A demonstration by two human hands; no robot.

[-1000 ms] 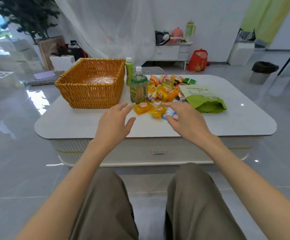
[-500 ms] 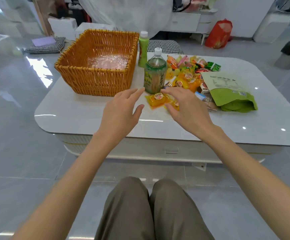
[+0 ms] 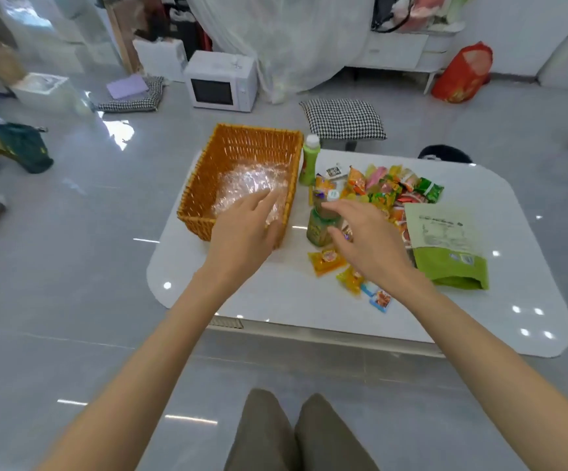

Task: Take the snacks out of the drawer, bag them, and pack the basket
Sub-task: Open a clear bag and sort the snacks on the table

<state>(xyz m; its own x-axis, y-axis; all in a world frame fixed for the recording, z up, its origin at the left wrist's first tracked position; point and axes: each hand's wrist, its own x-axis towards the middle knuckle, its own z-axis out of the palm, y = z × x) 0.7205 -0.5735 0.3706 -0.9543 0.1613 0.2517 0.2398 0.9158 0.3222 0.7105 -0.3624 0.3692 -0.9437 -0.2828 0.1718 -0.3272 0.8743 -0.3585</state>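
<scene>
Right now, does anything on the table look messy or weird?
Yes. The snack packets lie in a loose heap beside the basket, and a few lie apart toward the front of the table. The basket holds only crinkled clear plastic. Nothing looks spilled or broken.

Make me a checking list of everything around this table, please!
Surface: white table, glossy, holds all the job's things.
Job's things: wicker basket with crinkly clear plastic inside; snack packets piled to its right; green pouch lying flat; slim green bottle and drink bottle upright beside the basket.
Clutter: microwave, checked cushion and red bag on the floor.
Hands: left hand open over the basket's near corner; right hand open by the drink bottle; neither holds anything.
Cables: nothing seen.
Surroundings: grey tiled floor, white curtain.
</scene>
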